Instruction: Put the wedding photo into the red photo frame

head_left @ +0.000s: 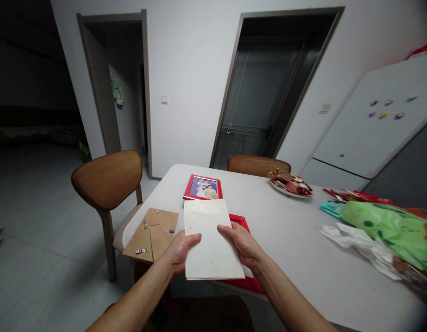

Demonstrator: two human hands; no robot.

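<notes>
A stack of off-white paper sheets (213, 249) is held up between my two hands, above the near edge of the table. My left hand (183, 249) grips its left edge with the thumb on top; my right hand (241, 242) grips the right edge the same way. Partly hidden beneath the sheets lies a red frame (241, 222). Beyond them a red picture frame (204, 187) with a photo of people lies on the table. To the left is a brown backing board (154, 235) with several small metal clips (142, 251) on it.
The white table (282, 240) carries a plate of food (292, 186) at the back right. Crumpled tissues (360, 246) and a green bag (389, 230) lie at the right. Wooden chairs (109, 177) stand at the left and the far side.
</notes>
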